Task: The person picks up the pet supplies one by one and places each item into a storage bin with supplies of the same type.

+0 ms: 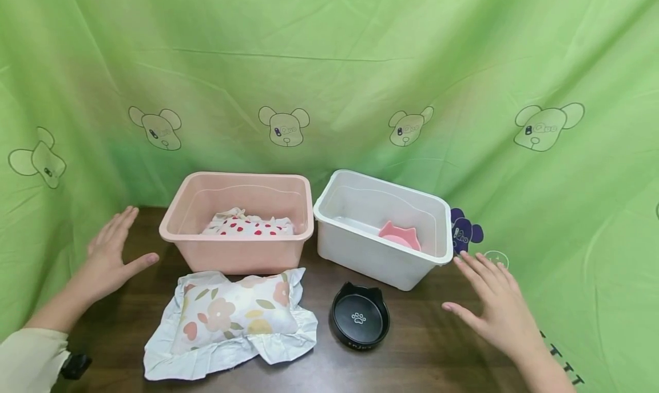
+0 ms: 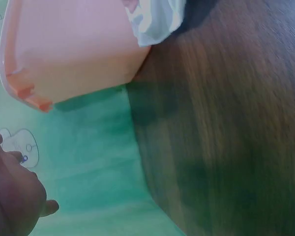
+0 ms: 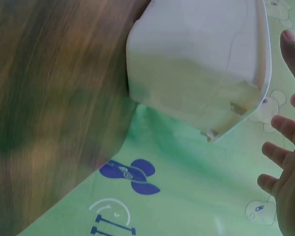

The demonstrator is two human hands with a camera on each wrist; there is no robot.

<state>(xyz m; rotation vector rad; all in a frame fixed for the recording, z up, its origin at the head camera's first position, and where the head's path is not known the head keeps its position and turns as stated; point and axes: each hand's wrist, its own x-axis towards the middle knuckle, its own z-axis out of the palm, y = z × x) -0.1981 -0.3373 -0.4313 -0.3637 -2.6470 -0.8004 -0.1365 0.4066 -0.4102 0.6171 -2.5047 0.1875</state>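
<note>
My left hand [image 1: 110, 261] hovers left of the pink bin [image 1: 234, 255], fingers straight and thumb spread, holding nothing. Inside that bin lies a white cloth item with red dots [image 1: 252, 227], partly hidden by the front wall. On the right, my right hand [image 1: 496, 307] is spread beside the white bin [image 1: 365, 258], touching nothing that I can make out. A pink cat-eared bowl [image 1: 400, 235] sits in the white bin, its lower part hidden. A small floral pillow with a ruffled edge [image 1: 231, 316] lies before the pink bin. Right of it stands a black cat-eared bowl [image 1: 358, 316] with a paw print.
The dark wooden table [image 1: 412, 347] carries everything. A green curtain with bear drawings [image 1: 340, 67] hangs behind the bins and along both sides. At the lower left, a small black object [image 1: 76, 366] sits by the left sleeve [image 1: 33, 358].
</note>
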